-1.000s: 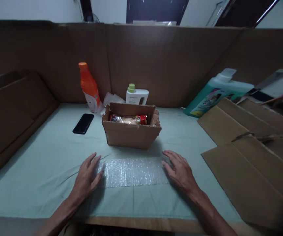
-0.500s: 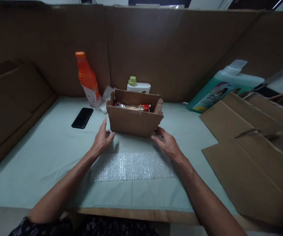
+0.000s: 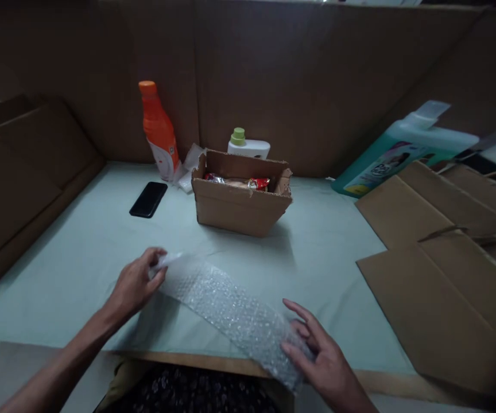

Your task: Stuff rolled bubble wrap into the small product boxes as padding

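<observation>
Walls: tall brown cardboard panels (image 3: 299,74) ring the table on three sides.
Table: pale green cloth (image 3: 325,252), wooden front edge (image 3: 231,364).
Light: dim, soft shadows.

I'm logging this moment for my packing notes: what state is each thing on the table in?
Bubble wrap: lifted, held at both ends.
Left hand: pinching one end.
Right hand: gripping the other end.
Cardboard box: open, snack packets inside.
Orange bottle: upright, capped.
White bottle: upright, green cap on.
Phone: flat, screen dark.
Green jug: leaning, capped.
</observation>
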{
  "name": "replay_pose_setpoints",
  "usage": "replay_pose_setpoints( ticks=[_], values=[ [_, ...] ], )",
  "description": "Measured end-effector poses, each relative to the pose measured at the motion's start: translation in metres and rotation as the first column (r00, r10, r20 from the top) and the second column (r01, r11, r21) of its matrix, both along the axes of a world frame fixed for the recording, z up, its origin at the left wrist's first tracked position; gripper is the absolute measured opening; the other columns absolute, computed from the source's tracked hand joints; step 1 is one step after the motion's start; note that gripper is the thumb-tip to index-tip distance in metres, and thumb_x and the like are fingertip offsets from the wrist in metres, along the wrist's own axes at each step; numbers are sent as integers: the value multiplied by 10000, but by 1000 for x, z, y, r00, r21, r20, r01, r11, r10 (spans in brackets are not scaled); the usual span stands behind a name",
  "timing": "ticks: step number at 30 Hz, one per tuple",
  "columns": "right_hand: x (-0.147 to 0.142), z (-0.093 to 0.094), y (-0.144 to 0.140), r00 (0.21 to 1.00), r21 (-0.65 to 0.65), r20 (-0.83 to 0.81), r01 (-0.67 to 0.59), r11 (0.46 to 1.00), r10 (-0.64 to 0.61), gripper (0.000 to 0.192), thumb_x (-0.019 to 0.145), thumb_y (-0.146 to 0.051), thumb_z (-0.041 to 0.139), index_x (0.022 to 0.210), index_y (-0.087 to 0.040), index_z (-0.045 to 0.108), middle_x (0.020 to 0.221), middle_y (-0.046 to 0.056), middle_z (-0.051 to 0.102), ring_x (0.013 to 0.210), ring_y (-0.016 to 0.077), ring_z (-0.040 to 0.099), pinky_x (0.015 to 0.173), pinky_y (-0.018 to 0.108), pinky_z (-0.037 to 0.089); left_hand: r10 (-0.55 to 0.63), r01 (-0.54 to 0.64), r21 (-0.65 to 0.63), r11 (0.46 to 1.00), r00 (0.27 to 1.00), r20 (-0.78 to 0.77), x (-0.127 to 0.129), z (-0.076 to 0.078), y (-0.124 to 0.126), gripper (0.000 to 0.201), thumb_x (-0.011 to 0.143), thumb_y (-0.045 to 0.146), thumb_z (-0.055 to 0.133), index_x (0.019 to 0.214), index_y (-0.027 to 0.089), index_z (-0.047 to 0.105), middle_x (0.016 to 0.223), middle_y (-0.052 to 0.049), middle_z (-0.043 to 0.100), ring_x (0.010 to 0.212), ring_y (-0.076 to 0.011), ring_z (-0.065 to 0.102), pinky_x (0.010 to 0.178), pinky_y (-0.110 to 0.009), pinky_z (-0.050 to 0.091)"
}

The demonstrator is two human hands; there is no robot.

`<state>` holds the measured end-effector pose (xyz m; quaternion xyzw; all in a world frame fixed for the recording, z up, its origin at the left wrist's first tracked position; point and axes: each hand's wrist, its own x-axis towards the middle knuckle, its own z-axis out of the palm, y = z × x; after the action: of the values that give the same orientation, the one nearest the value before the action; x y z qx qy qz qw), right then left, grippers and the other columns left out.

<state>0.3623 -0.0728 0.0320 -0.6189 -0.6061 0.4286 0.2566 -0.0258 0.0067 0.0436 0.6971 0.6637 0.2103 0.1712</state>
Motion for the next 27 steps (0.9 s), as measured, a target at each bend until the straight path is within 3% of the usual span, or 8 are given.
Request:
replay_pose_setpoints(
  ticks=[4,8,11,15,19,23,25,27],
  values=[
    [-19,-10,-51,978,-138,-206,-47,989,18,733,900,-470,602,1565,-261,377,1204,108,724,996,243,735,925,386,564,-248,254,39,966,962,-114,43,24,58,425,865,200,549,1289,207,578,987,-90,741,930,-294,713,841,-414,535],
    [-36,-16,-68,985,-52,-117,-136,989,129,762,898,-451,607,1586,-241,355,1496,136,548,1320,307,577,1115,467,443,-281,293,121,949,954,-103,88,9,86,654,803,140,644,1434,111,473,1348,-223,599,1273,-375,559,1074,-542,423],
    [-46,-14,-67,984,-38,-116,-142,989,137,644,876,-464,644,1470,-241,540,1433,128,606,1300,319,579,1097,455,454,-388,390,186,902,920,-47,83,-7,49,698,813,91,572,1488,154,406,1495,-195,482,1403,-339,433,1159,-555,351],
    [-69,-10,-56,884,-187,-466,-75,980,-22,473,904,-566,611,1229,-225,650,889,63,725,768,196,675,746,317,542,-668,652,146,745,730,149,53,-18,-51,836,772,100,532,1558,266,302,1601,-123,379,1497,-346,295,1173,-607,339],
    [-85,8,-31,742,-151,-664,-248,957,88,600,911,-618,580,1348,-210,523,891,62,710,751,184,676,697,311,539,-560,518,213,829,753,346,57,-31,-104,828,808,94,525,1572,265,254,1459,-147,547,1392,-318,461,1120,-564,418],
    [-63,49,25,967,168,-188,-143,975,174,483,964,-455,575,1399,-254,514,843,23,708,756,184,679,737,341,567,-331,320,111,941,799,502,78,-36,-86,413,895,117,455,1248,249,622,1043,-68,733,974,-218,667,880,-374,528],
    [-44,67,70,993,537,108,-18,843,-48,458,910,-427,647,1328,-254,579,1065,79,717,1005,252,673,900,437,555,-258,324,-32,946,806,533,81,-30,-71,296,898,173,472,1101,216,683,991,-57,735,924,-210,664,827,-330,510],
    [-28,73,122,946,714,237,-14,700,-223,697,806,-482,733,1413,-224,510,1396,159,580,1285,364,540,1016,564,491,-225,345,-115,932,795,563,81,-23,-62,248,877,210,483,1019,188,684,902,-36,710,836,-189,638,762,-289,480]
  ],
)
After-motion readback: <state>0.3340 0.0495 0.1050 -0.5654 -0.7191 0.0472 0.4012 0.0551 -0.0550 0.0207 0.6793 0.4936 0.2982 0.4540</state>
